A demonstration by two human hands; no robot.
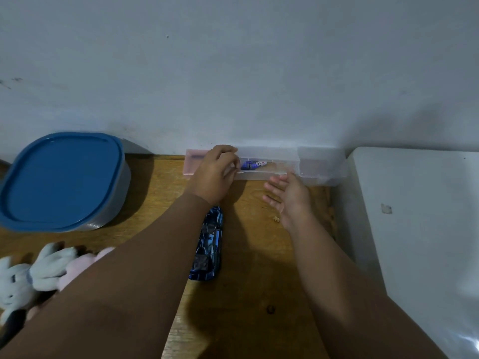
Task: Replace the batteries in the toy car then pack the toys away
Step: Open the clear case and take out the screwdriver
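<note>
A strip of bare wooden table (259, 255) lay open between the toy car (207, 250) and the white block (414, 229) on the right, and the flat right hand (290, 195) was held within it. The far side was closed off by the wall (233, 73), against which the clear box (280, 161) was set. The left was blocked by the blue-lidded container (62, 177) and, nearer, the plush toys (39, 270). The box's opening was partly covered by the left hand (215, 172); little room inside, perhaps.
</note>
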